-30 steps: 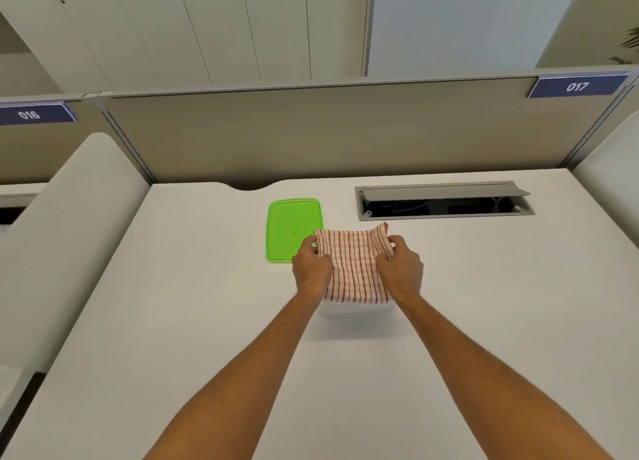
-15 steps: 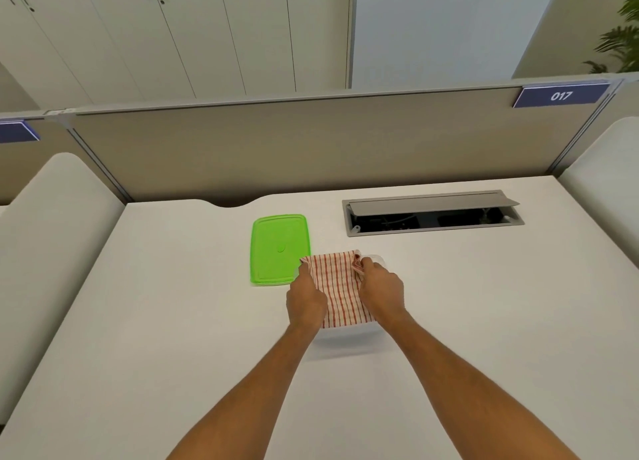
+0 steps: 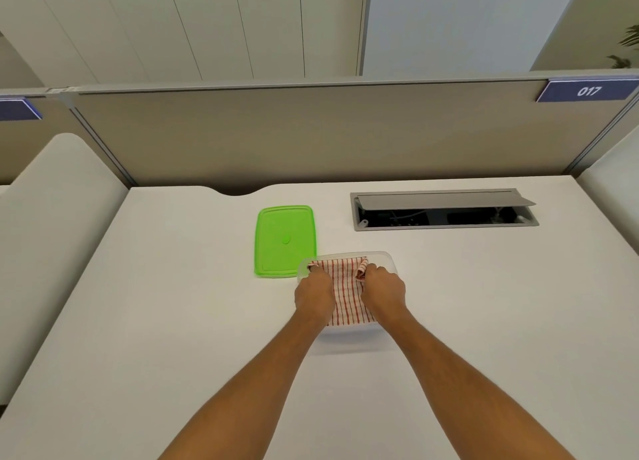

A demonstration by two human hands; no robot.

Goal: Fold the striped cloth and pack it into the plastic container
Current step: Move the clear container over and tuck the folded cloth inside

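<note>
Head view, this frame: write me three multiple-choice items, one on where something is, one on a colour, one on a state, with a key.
1. Where does the lid lie?
A. on the table, left of the container
B. inside the cable box
C. snapped onto the container

2. What colour are the stripes on the cloth?
A. blue
B. red
C. black

3. What is the state of the container?
A. closed and empty
B. tipped on its side
C. open, with the cloth in it

Key: 1 A, the green lid lies flat by the container's left edge. 2 B, red lines on white fabric. 3 C, the left hand and right hand press the cloth down inside the clear rim.
</note>
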